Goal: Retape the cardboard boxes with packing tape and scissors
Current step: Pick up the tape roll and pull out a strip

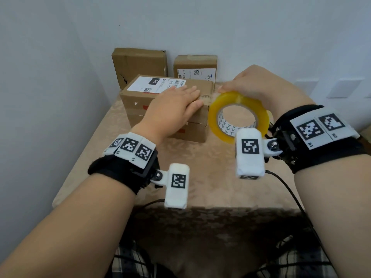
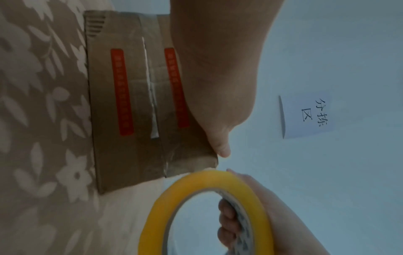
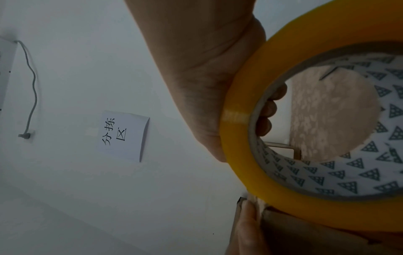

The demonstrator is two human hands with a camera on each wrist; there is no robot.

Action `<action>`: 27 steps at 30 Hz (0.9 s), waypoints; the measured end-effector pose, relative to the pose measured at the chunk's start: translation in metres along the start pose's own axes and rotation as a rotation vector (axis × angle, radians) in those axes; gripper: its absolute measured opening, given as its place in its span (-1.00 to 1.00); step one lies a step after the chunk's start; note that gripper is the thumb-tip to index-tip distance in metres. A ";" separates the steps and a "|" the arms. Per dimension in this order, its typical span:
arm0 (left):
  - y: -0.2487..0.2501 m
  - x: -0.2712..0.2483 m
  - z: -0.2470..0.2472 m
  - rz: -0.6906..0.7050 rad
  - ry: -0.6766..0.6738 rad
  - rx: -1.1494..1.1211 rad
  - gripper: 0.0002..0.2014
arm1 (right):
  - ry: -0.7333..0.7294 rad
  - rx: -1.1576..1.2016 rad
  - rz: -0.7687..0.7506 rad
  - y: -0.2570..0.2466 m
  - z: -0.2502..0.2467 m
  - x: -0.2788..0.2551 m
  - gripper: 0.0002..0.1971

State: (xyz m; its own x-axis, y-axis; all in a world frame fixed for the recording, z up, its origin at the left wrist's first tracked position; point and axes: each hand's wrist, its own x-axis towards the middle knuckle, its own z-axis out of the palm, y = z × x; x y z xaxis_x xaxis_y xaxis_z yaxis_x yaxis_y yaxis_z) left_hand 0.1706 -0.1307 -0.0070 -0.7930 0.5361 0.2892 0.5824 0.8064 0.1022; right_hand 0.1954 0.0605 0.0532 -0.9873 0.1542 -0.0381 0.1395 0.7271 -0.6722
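The front cardboard box [image 1: 138, 103], with a white shipping label on top, lies on the table. My left hand [image 1: 180, 99] presses flat on its top near the right end, fingers straight; the left wrist view shows this hand [image 2: 218, 77] along the box [image 2: 122, 96] top edge. My right hand [image 1: 251, 85] grips the yellow packing tape roll [image 1: 236, 99] just right of that box corner, fingers curled through its core [image 3: 268, 110]. A short strip of tape runs from the roll [image 3: 237, 138] to the box's top right edge. No scissors are in view.
Two more cardboard boxes stand at the back against the wall, one on the left [image 1: 140, 65] and one on the right [image 1: 195, 67]. The table wears a beige floral cloth [image 1: 200, 177]. A paper sign [image 2: 305, 115] hangs on the wall.
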 end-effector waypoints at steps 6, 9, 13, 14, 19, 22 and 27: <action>0.021 0.018 0.018 -0.145 0.032 -0.025 -0.41 | 0.002 0.053 0.010 0.002 0.001 0.002 -0.56; 0.006 0.027 0.017 -0.063 0.040 -0.195 -0.43 | -0.024 0.099 0.036 0.006 0.003 0.003 -0.68; -0.014 0.032 0.014 0.008 0.001 -0.193 -0.47 | -0.026 0.177 0.079 0.006 0.012 0.000 -0.75; -0.015 0.034 0.013 -0.004 -0.027 -0.178 -0.50 | -0.042 0.202 0.082 0.005 0.014 0.000 -0.75; -0.006 0.046 0.007 -0.128 -0.195 -0.096 -0.51 | -0.091 0.232 0.064 0.004 0.017 -0.003 -0.68; -0.010 0.043 0.009 -0.096 -0.202 -0.046 -0.52 | -0.097 0.012 -0.020 0.008 0.014 -0.007 -0.66; -0.008 0.044 0.004 -0.097 -0.215 -0.045 -0.49 | -0.114 -0.215 -0.082 0.011 0.010 -0.013 -0.78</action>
State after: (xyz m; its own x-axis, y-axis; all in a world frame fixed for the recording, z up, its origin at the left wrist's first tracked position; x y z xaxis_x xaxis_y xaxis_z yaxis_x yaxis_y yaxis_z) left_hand 0.1305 -0.1131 0.0009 -0.8626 0.5015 0.0668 0.5053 0.8474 0.1632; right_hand 0.2094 0.0598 0.0385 -0.9964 0.0213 -0.0818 0.0598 0.8614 -0.5044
